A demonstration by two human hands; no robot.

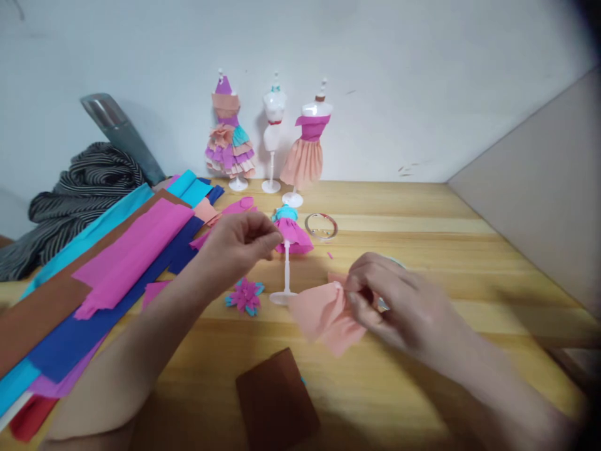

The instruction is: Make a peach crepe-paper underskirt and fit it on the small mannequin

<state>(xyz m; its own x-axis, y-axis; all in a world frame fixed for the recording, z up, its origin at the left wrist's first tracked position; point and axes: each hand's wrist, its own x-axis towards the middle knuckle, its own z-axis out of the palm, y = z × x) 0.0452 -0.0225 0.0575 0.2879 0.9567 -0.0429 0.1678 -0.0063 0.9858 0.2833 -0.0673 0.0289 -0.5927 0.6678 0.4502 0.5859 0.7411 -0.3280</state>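
Coloured paper point(141, 247) lies left; then the left hand point(244, 241), its fingers curled beside the dressed stand point(295, 238), gripping what I cannot tell; a bump might topple it. Just right of the stand's base, gathered peach paper point(326, 313) sits pinched in the right hand's point(399, 304) fingers; hard tugging could tear it
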